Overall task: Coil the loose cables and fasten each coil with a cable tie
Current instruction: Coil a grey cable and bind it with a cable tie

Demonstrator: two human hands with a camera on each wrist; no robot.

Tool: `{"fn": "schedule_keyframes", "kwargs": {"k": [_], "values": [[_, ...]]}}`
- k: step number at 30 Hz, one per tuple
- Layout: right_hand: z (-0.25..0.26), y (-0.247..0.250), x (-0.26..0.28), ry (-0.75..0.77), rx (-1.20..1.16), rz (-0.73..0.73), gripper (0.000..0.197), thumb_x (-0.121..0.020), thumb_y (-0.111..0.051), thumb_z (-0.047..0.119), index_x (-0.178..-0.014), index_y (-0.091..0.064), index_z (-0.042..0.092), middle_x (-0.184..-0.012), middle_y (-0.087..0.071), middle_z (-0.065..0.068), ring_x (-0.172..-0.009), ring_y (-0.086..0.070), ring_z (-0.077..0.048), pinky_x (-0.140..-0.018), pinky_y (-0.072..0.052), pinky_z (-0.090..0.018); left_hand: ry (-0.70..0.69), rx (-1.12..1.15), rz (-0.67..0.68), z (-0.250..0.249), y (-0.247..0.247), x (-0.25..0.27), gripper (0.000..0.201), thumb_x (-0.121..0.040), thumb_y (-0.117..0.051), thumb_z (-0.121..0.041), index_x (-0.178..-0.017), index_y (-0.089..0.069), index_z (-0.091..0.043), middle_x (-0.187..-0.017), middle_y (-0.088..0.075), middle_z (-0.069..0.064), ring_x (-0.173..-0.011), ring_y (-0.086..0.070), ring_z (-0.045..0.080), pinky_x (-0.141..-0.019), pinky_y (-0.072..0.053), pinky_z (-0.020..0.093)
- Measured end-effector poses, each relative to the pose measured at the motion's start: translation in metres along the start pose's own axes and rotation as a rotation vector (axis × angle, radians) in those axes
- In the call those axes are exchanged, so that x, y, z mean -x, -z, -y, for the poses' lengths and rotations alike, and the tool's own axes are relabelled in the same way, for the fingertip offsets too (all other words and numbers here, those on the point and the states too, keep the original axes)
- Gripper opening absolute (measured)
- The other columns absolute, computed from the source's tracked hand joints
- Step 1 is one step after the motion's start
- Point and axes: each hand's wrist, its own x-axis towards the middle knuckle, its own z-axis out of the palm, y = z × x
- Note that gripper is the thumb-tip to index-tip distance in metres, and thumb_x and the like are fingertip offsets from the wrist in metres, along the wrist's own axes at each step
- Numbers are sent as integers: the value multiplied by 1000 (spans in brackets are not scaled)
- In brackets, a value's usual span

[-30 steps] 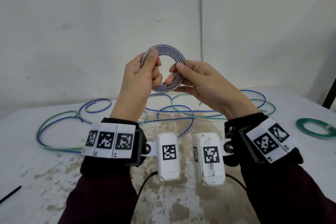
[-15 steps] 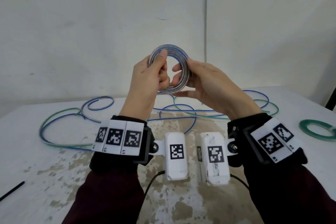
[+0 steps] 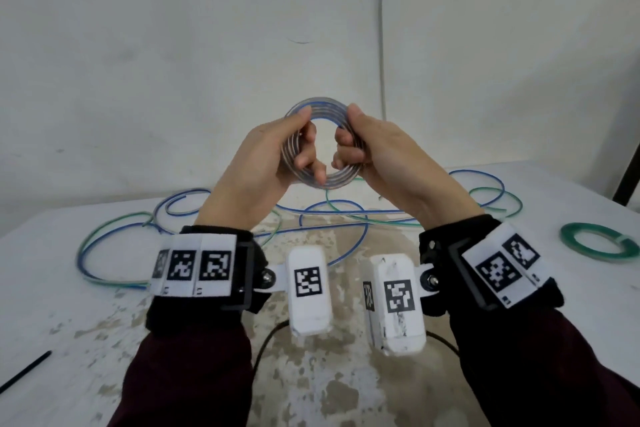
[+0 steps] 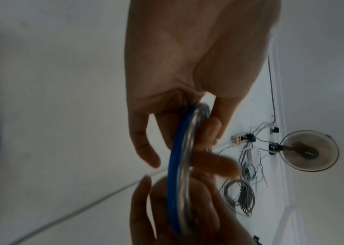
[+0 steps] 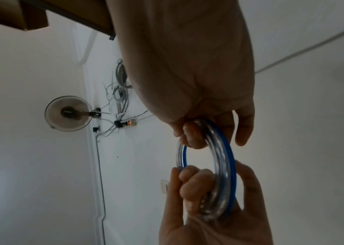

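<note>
Blue-and-clear cable coil [image 3: 320,146] above the table [image 3: 52,305], left hand [image 3: 258,166] and right hand [image 3: 384,159] fingers curled round opposite sides.

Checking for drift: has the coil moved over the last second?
No: the coil stays just left of the wall seam, at about the same height.

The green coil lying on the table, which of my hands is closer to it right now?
Right. The right hand is raised, left of the green coil and apart from it; the left hand is farther left. Both grip the blue coil.
</note>
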Motion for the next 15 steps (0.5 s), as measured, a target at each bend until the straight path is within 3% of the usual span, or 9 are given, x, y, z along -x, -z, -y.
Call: {"fn": "schedule_keyframes", "kwargs": {"k": [2, 8, 12, 13, 15], "values": [[1, -4, 1, -3, 19, 16, 34, -103, -33, 28, -77, -50, 14, -69, -40, 2, -51, -36, -7, -79, -31, -39, -4, -58, 11, -5, 8, 9, 32, -99, -37, -25, -73, -48, -10, -46, -41, -2, -48, -60, 20, -71, -46, 34], [-3, -40, 4, -95, 4, 109, 34, -102, -30, 19, -73, -49, 14, -65, -47, 3, -46, -36, -7, -76, -31, -41, 28, -150, -85, -15, 27, 57, 32, -100, -34, -23, -78, -50, -6, -53, -54, 5, -64, -69, 27, -70, -53, 28], [-23, -79, 10, -134, -28, 223, 36, -103, -33, 24, -73, -51, 14, -69, -41, 0, -46, -38, -4, -77, -30, -40, 137, -279, -202, -33, 63, 99, 42, -100, -33, -30, -95, -62, 0, -83, -68, 12, -86, -69, 26, -75, -54, 30], [-28, -89, 10, -167, -70, 241, 36, -103, -34, 24, -73, -51, 14, -67, -41, 1, -45, -37, -4, -77, -31, -40, 187, -341, -247, -36, 75, 107, 47, -100, -32, -35, -98, -63, 0, -89, -69, 12, -87, -68, 23, -76, -53, 32], [-35, -111, 10, -239, -171, 255, 33, -103, -33, 22, -76, -49, 12, -62, -46, 5, -43, -36, -4, -71, -34, -35, 284, -510, -345, -41, 105, 123, 46, -100, -33, -39, -91, -65, -8, -86, -69, 8, -77, -67, 18, -72, -49, 33]]}}
